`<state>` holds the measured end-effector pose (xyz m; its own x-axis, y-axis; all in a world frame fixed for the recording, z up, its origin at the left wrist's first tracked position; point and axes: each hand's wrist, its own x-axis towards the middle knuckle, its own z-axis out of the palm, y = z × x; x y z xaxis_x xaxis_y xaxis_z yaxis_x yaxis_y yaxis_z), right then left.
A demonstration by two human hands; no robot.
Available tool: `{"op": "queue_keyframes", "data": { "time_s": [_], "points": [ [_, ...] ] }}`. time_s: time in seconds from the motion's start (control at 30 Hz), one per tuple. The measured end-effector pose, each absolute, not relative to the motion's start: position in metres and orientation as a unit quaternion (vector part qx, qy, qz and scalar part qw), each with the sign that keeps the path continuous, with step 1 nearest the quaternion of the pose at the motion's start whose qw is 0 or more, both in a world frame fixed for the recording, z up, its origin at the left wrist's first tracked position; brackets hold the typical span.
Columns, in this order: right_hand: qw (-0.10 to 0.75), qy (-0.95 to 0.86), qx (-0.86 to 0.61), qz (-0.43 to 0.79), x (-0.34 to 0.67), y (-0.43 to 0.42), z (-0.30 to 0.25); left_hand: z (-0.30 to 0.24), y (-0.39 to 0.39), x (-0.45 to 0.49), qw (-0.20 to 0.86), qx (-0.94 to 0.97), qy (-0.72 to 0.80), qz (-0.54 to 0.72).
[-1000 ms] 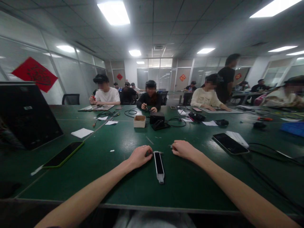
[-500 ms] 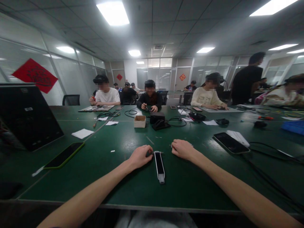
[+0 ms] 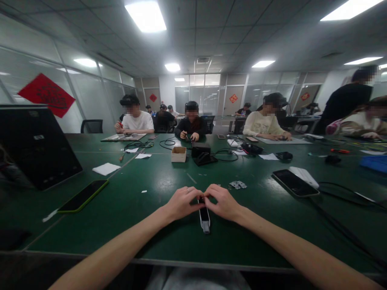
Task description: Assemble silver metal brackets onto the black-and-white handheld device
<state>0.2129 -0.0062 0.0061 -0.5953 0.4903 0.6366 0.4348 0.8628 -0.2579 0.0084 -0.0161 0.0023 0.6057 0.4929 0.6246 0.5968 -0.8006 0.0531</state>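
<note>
On the green table in front of me lies a narrow white-rimmed device with a dark face (image 3: 204, 217) and a grey block at its near end. Its far end is covered by my fingers. My left hand (image 3: 183, 203) is closed in a pinch over that end, thumb and forefinger together. From the other side my right hand (image 3: 222, 202) pinches at the same spot, its fingertips meeting those of the left. Whatever small thing sits between the fingertips is hidden. Just beyond my right hand rests a little cluster of flat silvery pieces (image 3: 238, 185).
A phone in a green case (image 3: 83, 196) lies at left near a dark HP-marked case (image 3: 38, 147). Further off stand a small open box (image 3: 178, 154) and a black stand (image 3: 203, 154). Another phone (image 3: 294, 182) and cables lie at right. Several people sit across the table.
My right hand has moved left from the silvery pieces to the device's far end, uncovering them. My left hand has shifted slightly right to meet it. A standing person has moved right.
</note>
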Motion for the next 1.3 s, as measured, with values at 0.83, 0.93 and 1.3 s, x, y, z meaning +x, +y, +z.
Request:
{"op": "queue_keyframes", "data": {
  "time_s": [0.83, 0.93, 1.3],
  "points": [
    [0.259, -0.852, -0.446, 0.088, 0.231, 0.016, 0.005, 0.002, 0.010, -0.016, -0.145, -0.821, -0.482, -0.270],
    [0.236, -0.850, -0.459, 0.100, 0.231, 0.018, 0.002, 0.004, 0.010, -0.016, -0.199, -0.802, -0.495, -0.269],
    [0.224, -0.862, -0.433, 0.141, 0.228, 0.014, 0.001, 0.000, 0.010, -0.014, -0.210, -0.804, -0.489, -0.264]
  ]
}}
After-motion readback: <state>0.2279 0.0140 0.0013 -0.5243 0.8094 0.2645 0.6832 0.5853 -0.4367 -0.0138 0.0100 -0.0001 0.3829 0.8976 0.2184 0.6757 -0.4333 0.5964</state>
